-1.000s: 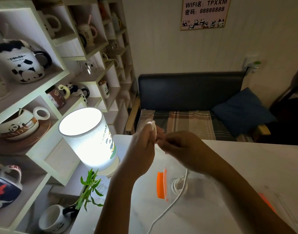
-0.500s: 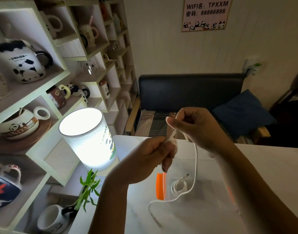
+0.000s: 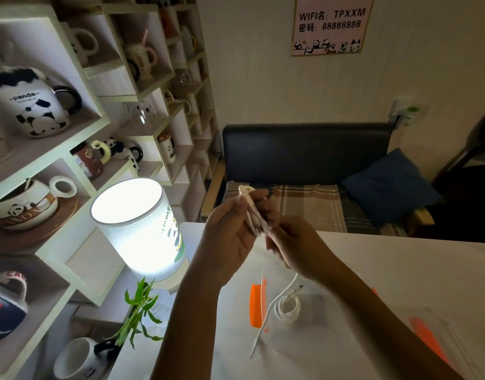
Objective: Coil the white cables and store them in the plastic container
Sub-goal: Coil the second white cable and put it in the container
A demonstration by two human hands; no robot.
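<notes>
My left hand [image 3: 230,234] grips a folded bundle of white cable [image 3: 251,209] held up above the table's far edge. My right hand [image 3: 296,245] pinches the same cable just below the bundle. The cable's loose tail [image 3: 266,316] hangs down past my right hand and trails onto the table. Below my hands sits the clear plastic container [image 3: 312,305] with an orange clip [image 3: 257,305] on its left side. A second white cable, coiled [image 3: 287,307], lies inside the container.
A lit cylindrical lamp [image 3: 138,229] stands at the table's left corner, with a small green plant [image 3: 139,311] in front of it. Shelves of panda mugs [image 3: 32,105] fill the left. An orange-edged lid [image 3: 428,341] lies at the right. A sofa [image 3: 304,152] is behind the white table [image 3: 400,270].
My right hand has dropped from above the left hand to just below it, adding another fold. My left hand rose with the bundle. The hanging tail is shorter.
</notes>
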